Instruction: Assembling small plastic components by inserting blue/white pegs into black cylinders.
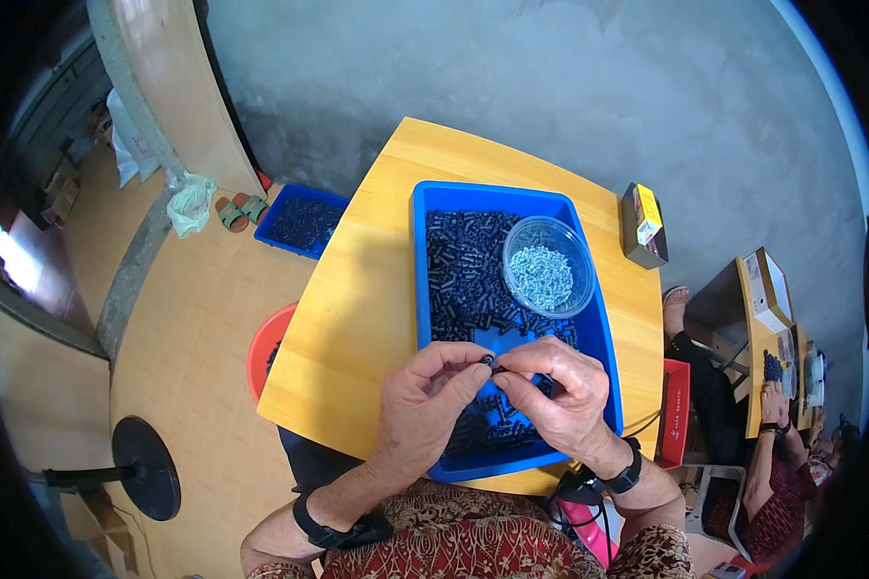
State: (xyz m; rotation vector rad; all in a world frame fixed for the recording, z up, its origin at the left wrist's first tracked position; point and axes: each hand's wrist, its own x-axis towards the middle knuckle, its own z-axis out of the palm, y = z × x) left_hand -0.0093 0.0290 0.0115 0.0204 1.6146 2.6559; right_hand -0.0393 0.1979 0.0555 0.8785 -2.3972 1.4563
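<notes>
My left hand and my right hand meet over the near part of a blue tray. Between the fingertips of both sits a small black plastic part. Its far details are covered by my fingers; whether the right fingers also pinch a tiny metal piece cannot be made out. Many similar black parts fill the tray, with a patch of bare blue bottom under my hands. A round clear tub stands on them at the right, holding small silvery metal pieces.
The tray rests on a yellow wooden table. A dark box stands at its far right corner. On the floor are a red basin, another blue tray and slippers. At right another person's hands work at a second table.
</notes>
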